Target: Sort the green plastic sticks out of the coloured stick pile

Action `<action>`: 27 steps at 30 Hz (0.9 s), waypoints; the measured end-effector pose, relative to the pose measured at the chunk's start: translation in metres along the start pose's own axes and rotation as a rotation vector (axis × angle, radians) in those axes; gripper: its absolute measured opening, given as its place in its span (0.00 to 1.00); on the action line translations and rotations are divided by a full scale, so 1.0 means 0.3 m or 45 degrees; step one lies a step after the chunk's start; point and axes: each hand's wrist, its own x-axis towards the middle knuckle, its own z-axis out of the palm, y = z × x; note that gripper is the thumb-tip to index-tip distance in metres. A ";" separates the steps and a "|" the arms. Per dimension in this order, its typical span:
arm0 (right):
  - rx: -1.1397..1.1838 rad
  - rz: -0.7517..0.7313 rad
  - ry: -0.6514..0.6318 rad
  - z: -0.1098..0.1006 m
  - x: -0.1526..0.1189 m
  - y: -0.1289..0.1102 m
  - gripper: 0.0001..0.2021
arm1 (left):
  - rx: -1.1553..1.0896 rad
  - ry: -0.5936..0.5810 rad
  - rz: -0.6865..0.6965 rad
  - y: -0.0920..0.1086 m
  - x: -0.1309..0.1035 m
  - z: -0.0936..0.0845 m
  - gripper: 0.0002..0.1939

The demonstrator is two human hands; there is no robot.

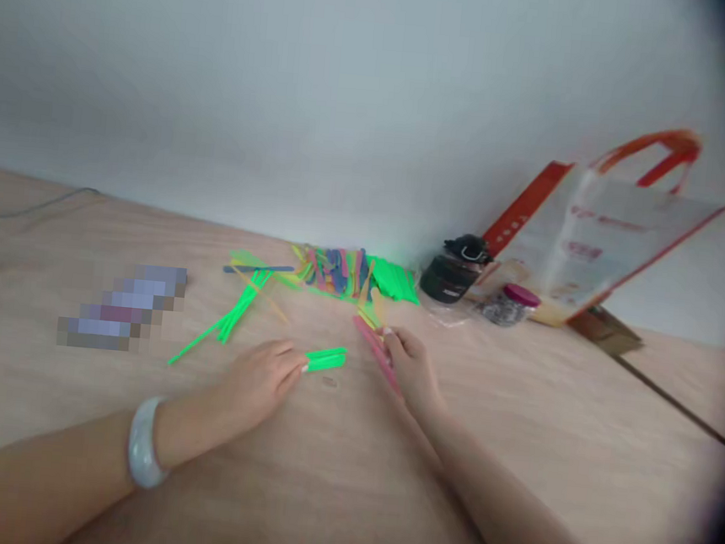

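Note:
My left hand (pixel 268 374), with a pale bangle on its wrist, is closed on a small bundle of bright green craft sticks (pixel 328 359) just above or on the table. To the right, my right hand (pixel 414 368) has its fingers pinched together at some pink craft sticks (pixel 376 349) and the ends of yellow craft sticks (pixel 377 309). Which of these the fingertips grip is partly hidden. Loose green craft sticks (pixel 243 308) lie crossed farther left, with a blue craft stick (pixel 258 270) behind them.
Mixed coloured sticks (pixel 337 271) and a green stack (pixel 393 279) lie by the wall. Right of them stand a black bottle (pixel 452 270), a jar with a magenta lid (pixel 512 305) and a bag with orange handles (pixel 613 235). A blurred-out flat object (pixel 124 306) lies left.

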 end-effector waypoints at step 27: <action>-1.204 -0.761 -0.091 0.017 -0.027 0.045 0.11 | 0.683 0.114 -0.356 -0.199 0.049 -0.085 0.12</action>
